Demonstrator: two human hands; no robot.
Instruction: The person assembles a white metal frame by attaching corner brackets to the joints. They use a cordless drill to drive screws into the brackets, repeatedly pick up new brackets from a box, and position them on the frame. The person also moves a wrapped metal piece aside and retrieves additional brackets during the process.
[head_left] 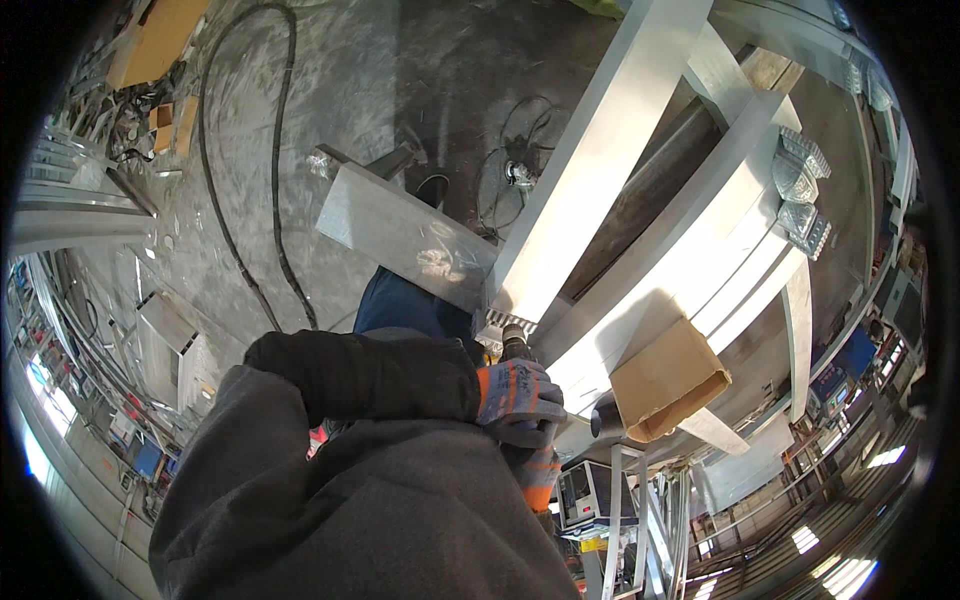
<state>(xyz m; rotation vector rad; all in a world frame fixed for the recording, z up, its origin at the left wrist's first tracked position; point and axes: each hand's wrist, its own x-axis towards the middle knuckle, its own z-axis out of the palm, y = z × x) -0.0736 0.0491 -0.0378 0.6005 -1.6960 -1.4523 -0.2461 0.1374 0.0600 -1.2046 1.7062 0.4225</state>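
Power drill (pixel 515 343), wrapped by left hand (pixel 520 396) apparently for steadiness, faces metal beam (pixel 598 160); right hand (pixel 535 468): grip I cannot tell.

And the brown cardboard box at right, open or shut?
Open: the cardboard box shows its rim and part of its brown inside at the lower-right end.

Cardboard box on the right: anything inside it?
Only a strip of inner wall shows at the mouth of the cardboard box. The box's own sides cover the rest, so whether it holds anything cannot be told.
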